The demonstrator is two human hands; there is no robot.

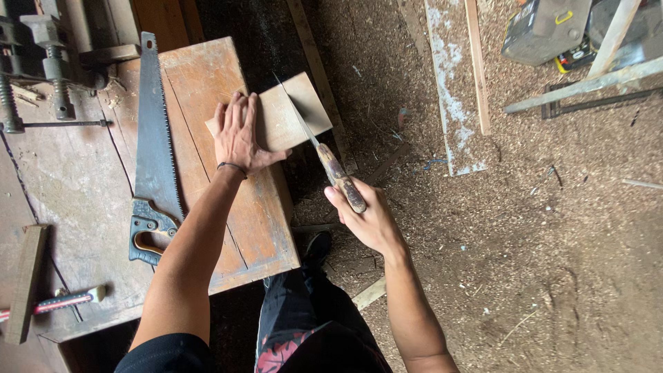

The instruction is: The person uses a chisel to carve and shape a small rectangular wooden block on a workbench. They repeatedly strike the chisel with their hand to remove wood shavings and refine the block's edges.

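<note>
A left hand (238,135) lies flat with fingers spread, pinning a small wooden board (280,114) whose far end overhangs the edge of a worn workbench (228,228), while the right hand (366,214) grips the wooden handle of a narrow-bladed saw (324,159) set across the board; the piece looks light and stiff, best held down near the cut
</note>
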